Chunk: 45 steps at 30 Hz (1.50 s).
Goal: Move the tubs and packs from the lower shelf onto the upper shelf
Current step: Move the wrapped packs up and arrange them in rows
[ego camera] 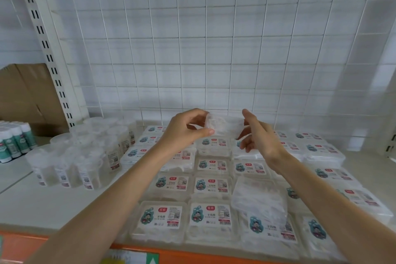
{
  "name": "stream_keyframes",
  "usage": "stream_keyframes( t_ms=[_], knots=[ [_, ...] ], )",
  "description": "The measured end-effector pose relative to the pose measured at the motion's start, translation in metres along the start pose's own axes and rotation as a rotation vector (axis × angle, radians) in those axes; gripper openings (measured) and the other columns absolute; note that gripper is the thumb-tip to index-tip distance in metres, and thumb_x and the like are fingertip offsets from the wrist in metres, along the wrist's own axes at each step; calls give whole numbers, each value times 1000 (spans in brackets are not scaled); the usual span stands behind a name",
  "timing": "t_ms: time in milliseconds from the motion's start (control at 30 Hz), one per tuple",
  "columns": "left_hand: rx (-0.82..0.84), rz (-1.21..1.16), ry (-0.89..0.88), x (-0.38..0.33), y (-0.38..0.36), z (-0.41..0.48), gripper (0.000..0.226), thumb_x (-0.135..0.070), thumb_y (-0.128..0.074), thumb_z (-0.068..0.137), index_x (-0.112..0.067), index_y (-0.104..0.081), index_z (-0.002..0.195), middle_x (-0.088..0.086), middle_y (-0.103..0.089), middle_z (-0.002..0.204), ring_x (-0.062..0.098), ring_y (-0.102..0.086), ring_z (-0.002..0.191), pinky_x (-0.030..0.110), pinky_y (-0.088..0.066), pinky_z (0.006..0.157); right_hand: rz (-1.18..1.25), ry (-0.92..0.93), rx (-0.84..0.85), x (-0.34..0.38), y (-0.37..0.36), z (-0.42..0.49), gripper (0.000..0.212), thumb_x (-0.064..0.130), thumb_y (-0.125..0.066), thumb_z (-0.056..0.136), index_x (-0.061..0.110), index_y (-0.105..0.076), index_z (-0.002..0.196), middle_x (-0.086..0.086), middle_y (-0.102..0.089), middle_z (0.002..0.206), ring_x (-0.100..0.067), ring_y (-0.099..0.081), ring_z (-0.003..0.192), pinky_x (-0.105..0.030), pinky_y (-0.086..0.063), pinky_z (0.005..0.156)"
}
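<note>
We see a clear tub [225,126], translucent with pale contents, held in the air above rows of labelled flat packs [212,184] on the white shelf [42,199], close to the wire grid [192,49] behind. It lies on its side, long axis running left to right. The left hand [184,133] pinches its round left end between thumb and fingertips, and the right hand [260,137] clasps the other end between raised thumb and curled fingers. The right palm hides that far end, and blur blots out the tub's surface detail.

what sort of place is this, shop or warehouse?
Probably a shop's shelving bay, maybe a stockroom: slotted upright, wire-grid back panel, rows of identical barcoded packs and clear tubs laid out on the shelf.
</note>
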<state>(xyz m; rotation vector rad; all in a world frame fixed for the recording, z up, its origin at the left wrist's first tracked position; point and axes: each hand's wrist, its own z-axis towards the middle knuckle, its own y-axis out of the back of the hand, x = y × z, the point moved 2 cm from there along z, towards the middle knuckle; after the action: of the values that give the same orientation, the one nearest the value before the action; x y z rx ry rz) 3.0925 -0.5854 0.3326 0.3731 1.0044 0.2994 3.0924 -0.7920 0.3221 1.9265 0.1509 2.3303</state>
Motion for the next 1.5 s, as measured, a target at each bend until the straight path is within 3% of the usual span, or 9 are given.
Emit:
stream_keyframes(
  t_ms=[200,333,467,600,667,767,1100,1300,1500],
  knots=[
    [-57,-43,-67,-3,2,-1,36,-7,-78,80,-35,-68,101,-14,-72,105,2,-65,102,24,-55,84,83,100,57,5,0,0,40,45,-57,94,7,-67,99,-16,-67,84,-24,-66,66,-34,-52,61],
    [-62,-68,9,0,3,-1,46,-10,-74,85,-38,-61,120,-16,-62,121,0,-63,101,22,-56,79,204,111,25,7,2,0,29,34,-68,89,8,-69,103,-2,-66,78,-24,-73,75,-30,-60,73],
    [-94,-5,64,4,2,-1,48,3,-49,93,-25,-49,132,-12,-61,120,3,-66,92,27,-57,76,246,143,12,8,5,1,41,30,-78,76,18,-68,113,-8,-68,98,-21,-72,85,-26,-58,78],
    [-43,-124,220,6,-2,1,24,-22,-49,101,-15,-57,122,-2,-73,98,18,-71,85,29,-55,74,220,192,58,7,5,0,45,14,-80,76,21,-63,117,-7,-63,109,-17,-71,90,-26,-58,78],
    [21,-124,246,3,-4,1,29,-38,-47,101,-16,-61,116,-1,-76,93,17,-71,83,28,-55,75,198,203,89,8,3,-2,46,7,-79,76,20,-60,116,-7,-62,112,-15,-71,90,-24,-57,73],
    [62,-126,209,0,-7,0,28,-38,-50,100,-16,-63,113,-2,-76,91,11,-69,80,25,-55,75,172,216,125,7,-1,-2,46,-4,-78,75,18,-55,108,-6,-63,111,-16,-72,86,-21,-54,67],
    [-52,-287,235,3,-4,1,27,-26,-61,96,-15,-63,121,-1,-75,101,13,-71,92,31,-56,84,35,208,73,5,0,1,10,16,-69,89,12,-60,89,-4,-70,93,-15,-66,83,-26,-53,70],
    [-86,-339,238,0,-5,1,32,-33,-67,91,-14,-61,117,2,-74,103,18,-71,97,41,-55,94,-3,175,172,6,-5,-4,50,10,-71,87,21,-47,129,-2,-70,98,-12,-69,77,-27,-55,70],
    [60,-300,213,-8,-11,-3,32,-19,-66,93,-17,-57,123,0,-74,104,14,-69,96,28,-55,81,135,170,175,7,-6,-4,52,4,-68,88,17,-46,133,-8,-69,97,-20,-72,83,-29,-57,74]
  ],
)
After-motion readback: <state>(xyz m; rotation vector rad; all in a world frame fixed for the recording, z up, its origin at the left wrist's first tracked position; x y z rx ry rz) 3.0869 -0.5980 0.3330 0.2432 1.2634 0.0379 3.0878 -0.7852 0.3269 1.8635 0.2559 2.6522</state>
